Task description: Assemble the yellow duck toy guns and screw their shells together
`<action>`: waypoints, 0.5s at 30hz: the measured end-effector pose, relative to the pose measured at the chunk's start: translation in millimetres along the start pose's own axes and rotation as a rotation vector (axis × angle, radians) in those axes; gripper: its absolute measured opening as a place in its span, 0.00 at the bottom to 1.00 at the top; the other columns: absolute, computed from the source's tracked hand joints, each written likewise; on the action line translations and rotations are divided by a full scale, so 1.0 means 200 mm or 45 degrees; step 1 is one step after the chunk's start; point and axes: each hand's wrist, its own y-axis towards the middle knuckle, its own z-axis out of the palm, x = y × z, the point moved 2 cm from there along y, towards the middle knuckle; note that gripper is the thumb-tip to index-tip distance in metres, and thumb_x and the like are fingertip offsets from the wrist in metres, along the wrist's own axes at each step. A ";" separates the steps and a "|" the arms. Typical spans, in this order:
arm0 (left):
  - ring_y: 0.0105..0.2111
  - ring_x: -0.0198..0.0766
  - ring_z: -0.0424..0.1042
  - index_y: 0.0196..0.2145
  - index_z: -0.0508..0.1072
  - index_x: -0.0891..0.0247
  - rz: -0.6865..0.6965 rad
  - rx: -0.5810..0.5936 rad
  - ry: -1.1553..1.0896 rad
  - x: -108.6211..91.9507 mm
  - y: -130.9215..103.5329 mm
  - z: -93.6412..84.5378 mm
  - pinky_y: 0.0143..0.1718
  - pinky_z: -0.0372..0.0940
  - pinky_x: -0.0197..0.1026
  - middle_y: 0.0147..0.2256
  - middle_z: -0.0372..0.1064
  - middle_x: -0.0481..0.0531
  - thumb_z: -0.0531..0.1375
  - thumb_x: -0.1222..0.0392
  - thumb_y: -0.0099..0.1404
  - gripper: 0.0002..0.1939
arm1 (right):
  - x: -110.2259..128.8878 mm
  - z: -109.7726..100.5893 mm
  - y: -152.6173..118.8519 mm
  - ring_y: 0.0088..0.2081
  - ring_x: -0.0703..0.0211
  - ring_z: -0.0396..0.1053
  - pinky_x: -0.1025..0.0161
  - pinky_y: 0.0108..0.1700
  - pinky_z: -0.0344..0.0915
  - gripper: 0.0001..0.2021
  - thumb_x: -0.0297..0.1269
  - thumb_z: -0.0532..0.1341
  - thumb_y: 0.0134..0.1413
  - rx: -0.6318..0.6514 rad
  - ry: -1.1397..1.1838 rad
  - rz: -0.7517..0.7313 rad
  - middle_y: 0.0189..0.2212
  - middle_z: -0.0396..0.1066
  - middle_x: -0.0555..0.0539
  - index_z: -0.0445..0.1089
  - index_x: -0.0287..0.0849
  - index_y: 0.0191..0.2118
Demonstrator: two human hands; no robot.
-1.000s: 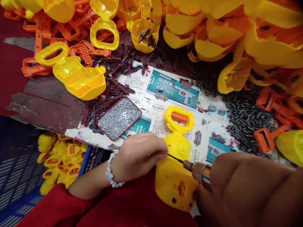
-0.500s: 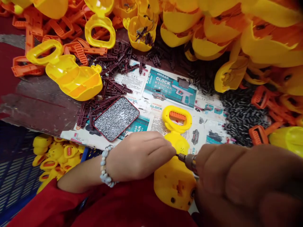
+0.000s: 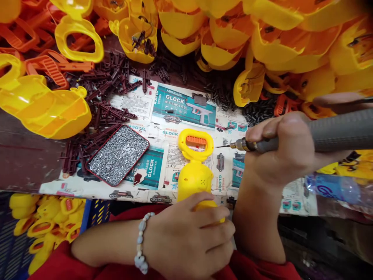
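Note:
A yellow duck-shaped toy (image 3: 194,177) with a ring handle and an orange grip lies at the front edge of the printed cardboard. My left hand (image 3: 192,233), with a beaded bracelet at the wrist, is wrapped over its lower body. My right hand (image 3: 279,147) grips a grey electric screwdriver (image 3: 340,130). The thin bit points left, close to the right side of the ring handle; whether it touches cannot be made out. Left of the toy sits a red-rimmed tray (image 3: 119,155) full of small silver screws.
Dark red plastic parts (image 3: 113,83) are heaped behind the tray. Yellow shells (image 3: 227,42) pile up across the back, with orange parts (image 3: 46,70) at left. A blue crate (image 3: 87,216) holds yellow toys. A plastic bottle (image 3: 335,188) lies at right.
My left hand has moved from the toy's middle down onto its lower body. My right hand has raised the screwdriver away from the body, up beside the handle. The view has shifted right.

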 end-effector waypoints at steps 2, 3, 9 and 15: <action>0.47 0.46 0.66 0.39 0.72 0.70 -0.006 0.014 -0.013 0.02 0.00 0.02 0.54 0.56 0.51 0.43 0.72 0.56 0.52 0.55 0.67 0.16 | -0.01 0.01 -0.02 0.14 0.67 0.52 0.69 0.17 0.55 0.12 0.25 0.56 0.45 0.023 0.024 0.003 0.17 0.55 0.58 0.58 0.41 0.39; 0.46 0.45 0.67 0.39 0.72 0.71 -0.016 0.020 -0.017 0.03 0.00 0.03 0.54 0.56 0.50 0.43 0.72 0.56 0.52 0.53 0.67 0.17 | -0.02 0.02 -0.02 0.14 0.67 0.53 0.69 0.17 0.55 0.13 0.24 0.56 0.45 0.023 0.044 0.003 0.17 0.56 0.58 0.58 0.40 0.39; 0.45 0.43 0.68 0.40 0.71 0.70 -0.069 0.023 -0.073 0.05 -0.02 0.06 0.52 0.56 0.48 0.41 0.73 0.54 0.50 0.48 0.67 0.21 | -0.07 0.03 -0.04 0.15 0.67 0.57 0.69 0.19 0.60 0.11 0.26 0.59 0.48 0.047 0.074 0.063 0.19 0.57 0.58 0.58 0.40 0.38; 0.46 0.42 0.68 0.38 0.71 0.67 -0.061 0.070 -0.102 0.06 -0.03 0.06 0.50 0.57 0.46 0.41 0.74 0.54 0.50 0.50 0.66 0.18 | -0.07 0.02 -0.11 0.16 0.68 0.58 0.69 0.21 0.62 0.14 0.28 0.59 0.48 -0.089 -0.026 0.073 0.22 0.58 0.57 0.54 0.41 0.40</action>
